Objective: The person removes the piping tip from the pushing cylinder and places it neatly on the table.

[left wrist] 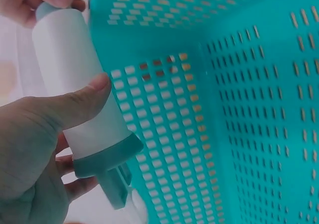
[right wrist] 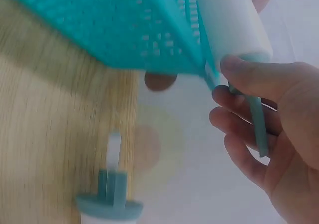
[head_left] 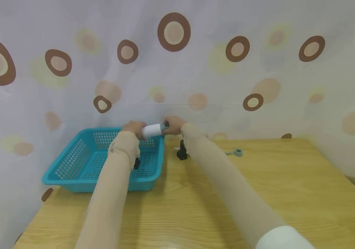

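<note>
My left hand [head_left: 134, 128] grips a white cylinder [head_left: 152, 130] with grey-green end caps, thumb across its side and fingers behind. The cylinder is over the right back part of the turquoise basket [head_left: 46, 180]. At its other end my right hand [head_left: 174, 125] pinches the grey-green end piece, from which a thin grey-green bar [right wrist: 259, 129] sticks out among the fingers. In the left wrist view, the left-hand end has a wide grey-green flange [left wrist: 110, 156] with two short prongs.
Behind my right forearm lies a similar thing with a grey-green ring [head_left: 238, 152] at one end. The right wrist view shows its flange [right wrist: 109, 208] and pale tip. The wooden table [head_left: 274, 173] meets a patterned curtain [head_left: 208, 76] at the back.
</note>
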The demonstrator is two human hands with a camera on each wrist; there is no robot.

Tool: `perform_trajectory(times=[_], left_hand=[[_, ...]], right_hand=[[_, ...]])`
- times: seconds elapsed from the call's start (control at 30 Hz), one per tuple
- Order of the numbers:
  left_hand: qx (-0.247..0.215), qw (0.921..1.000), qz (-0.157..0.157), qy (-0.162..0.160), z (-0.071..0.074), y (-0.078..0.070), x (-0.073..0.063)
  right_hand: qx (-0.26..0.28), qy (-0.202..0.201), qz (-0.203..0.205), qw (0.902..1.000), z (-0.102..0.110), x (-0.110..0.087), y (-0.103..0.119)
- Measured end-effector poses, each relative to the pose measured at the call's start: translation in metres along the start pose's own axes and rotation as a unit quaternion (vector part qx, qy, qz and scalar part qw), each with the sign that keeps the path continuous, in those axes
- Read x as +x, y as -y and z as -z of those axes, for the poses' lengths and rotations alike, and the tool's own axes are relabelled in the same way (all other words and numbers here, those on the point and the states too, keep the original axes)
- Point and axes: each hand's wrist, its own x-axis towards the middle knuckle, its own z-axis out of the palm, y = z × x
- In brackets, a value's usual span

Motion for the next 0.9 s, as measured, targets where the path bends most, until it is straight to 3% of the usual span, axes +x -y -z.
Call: perform_trajectory(times=[0.13, 0.2, 0.23, 0.37, 0.43, 0.47, 0.73, 0.83, 0.9], left_hand=[[0.003, 0.9998, -0.019, 0.004, -0.002, -0.016, 0.007], [0.009, 0.9997, -0.023, 0.005, -0.007, -0.022, 0.017], [0.010, 0.9991, -0.039, -0.007, -0.015, -0.017, 0.030], [0.004, 0.9990, -0.043, -0.008, -0.023, -0.030, 0.043], [-0.009, 0.9988, -0.047, -0.014, -0.023, -0.038, 0.042], [-0.014, 0.9993, -0.035, -0.007, -0.017, -0.048, 0.033], [-0.077, 0.9953, -0.057, -0.016, -0.010, -0.075, 0.017], [-0.106, 0.9921, -0.065, -0.016, -0.010, -0.082, 0.019], [-0.120, 0.9900, -0.072, -0.018, -0.010, -0.086, 0.020]], right_hand=[[0.019, -0.002, -0.005, 0.9998, 0.005, -0.015, -0.020], [0.026, 0.001, -0.006, 0.9997, 0.007, -0.023, -0.030], [0.027, 0.001, -0.008, 0.9996, 0.008, -0.027, -0.035], [0.048, 0.010, -0.024, 0.9985, 0.015, -0.042, -0.054], [0.057, 0.012, -0.029, 0.9979, 0.020, -0.050, -0.061], [0.062, 0.014, -0.031, 0.9975, 0.023, -0.053, -0.064], [0.126, 0.026, -0.007, 0.9917, 0.043, -0.081, -0.093], [0.186, 0.020, -0.016, 0.9823, 0.047, -0.090, -0.107], [0.242, 0.013, -0.031, 0.9696, 0.049, -0.094, -0.116]])
